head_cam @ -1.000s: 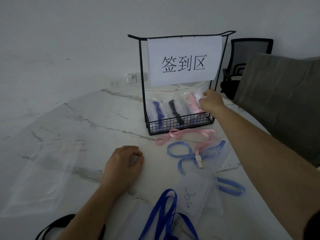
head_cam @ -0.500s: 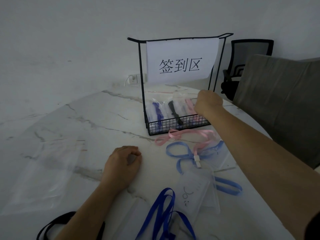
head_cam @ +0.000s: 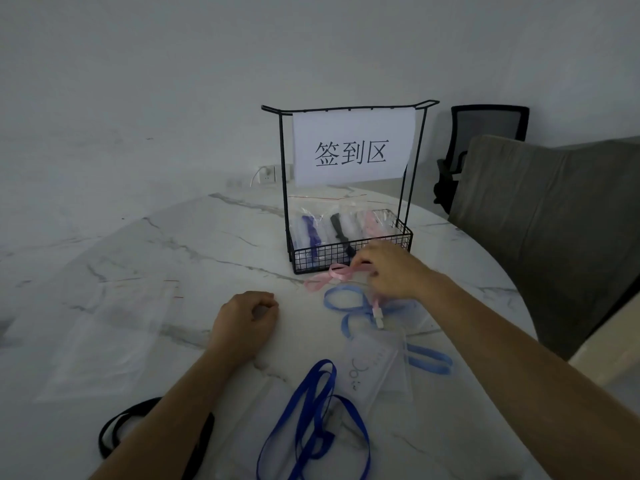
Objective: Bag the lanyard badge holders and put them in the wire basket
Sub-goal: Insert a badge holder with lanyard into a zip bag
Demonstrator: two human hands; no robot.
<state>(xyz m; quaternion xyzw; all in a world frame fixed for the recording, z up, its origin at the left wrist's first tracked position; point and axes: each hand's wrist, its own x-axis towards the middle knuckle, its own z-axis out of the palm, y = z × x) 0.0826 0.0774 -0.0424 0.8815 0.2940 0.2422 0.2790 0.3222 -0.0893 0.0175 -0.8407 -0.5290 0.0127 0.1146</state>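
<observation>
Landmark: black wire basket [head_cam: 322, 256] with tall frame, standing on white marble table [head_cam: 173, 244]. White paper sign [head_cam: 351, 147] with three black characters hangs from the frame's top bar.

Inside the basket: three clear bagged holders standing upright in a row. Purple-strapped bag [head_cam: 309, 230] on the left, black-strapped bag [head_cam: 338, 226] in the middle, pink-strapped bag [head_cam: 372, 220] on the right.

Right hand [head_cam: 388, 268] just in front of the basket's front wall, fingers curled down, pinching the pink ribbon lanyard [head_cam: 325, 277] that lies along the basket's foot.

Left hand [head_cam: 244, 322] well apart from the right, in front of the basket and to its left. Rests on the table, fingers loosely curled, holding nothing.

In front of the basket, nearer the person: light blue ribbon lanyard [head_cam: 343, 299] looped just below the pink one, touching it. Clear plastic badge holder [head_cam: 375, 365] lies flat further out. Dark blue ribbon lanyard [head_cam: 311, 410] is nearest the person. Black strap lanyard [head_cam: 114, 431] sits partly under the left forearm.

Left of the basket, well apart: flat clear plastic bags [head_cam: 104, 334].
</observation>
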